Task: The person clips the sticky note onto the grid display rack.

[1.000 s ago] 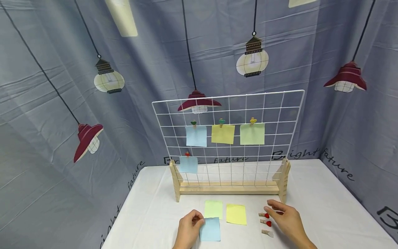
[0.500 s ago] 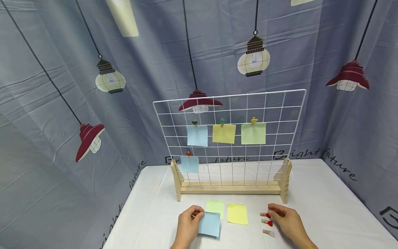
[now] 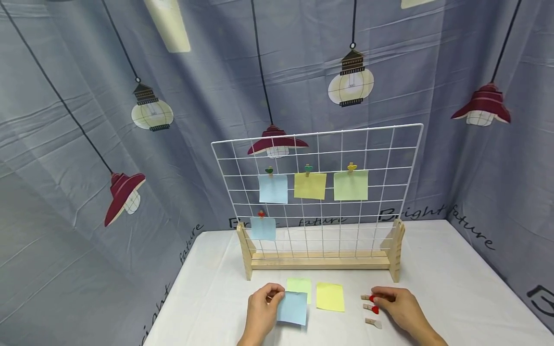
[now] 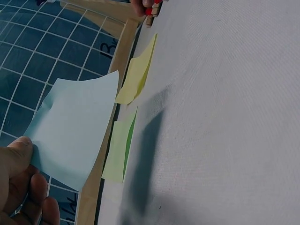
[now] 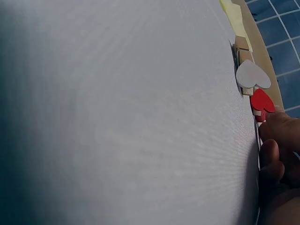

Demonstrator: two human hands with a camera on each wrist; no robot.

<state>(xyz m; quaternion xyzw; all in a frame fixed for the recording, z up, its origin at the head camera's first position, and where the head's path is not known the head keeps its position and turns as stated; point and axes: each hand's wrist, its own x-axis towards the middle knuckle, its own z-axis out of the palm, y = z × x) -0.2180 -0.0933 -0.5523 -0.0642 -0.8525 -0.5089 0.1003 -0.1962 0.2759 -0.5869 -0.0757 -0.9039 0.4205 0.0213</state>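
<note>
My left hand (image 3: pixel 261 310) pinches a blue sticky note (image 3: pixel 292 308) by its left edge, thumb toward the camera. The note hangs tilted above the white table and casts a shadow in the left wrist view. My right hand (image 3: pixel 401 307) pinches the heart end of the farthest mini clothespin (image 3: pixel 365 298), with a red heart, still lying on the table. Its thumb covers part of that heart in the right wrist view. Nearer lie another red heart clothespin (image 3: pixel 370 308) and a white heart clothespin (image 5: pixel 253 75). Behind the held note lies a green sticky note (image 4: pixel 117 154), partly covered in the head view.
A yellow sticky note (image 3: pixel 330 297) lies between the hands. Behind stands a white wire grid (image 3: pixel 342 216) on a wooden base (image 3: pixel 320 263). Several notes are clipped to it, including a blue note (image 3: pixel 263 228) at lower left. A printed curtain (image 3: pixel 207 96) surrounds the table (image 3: pixel 195 288).
My left hand has lifted the blue note off the table and tilted it up. My right hand has lowered, its fingers closing on the farthest red heart clothespin.
</note>
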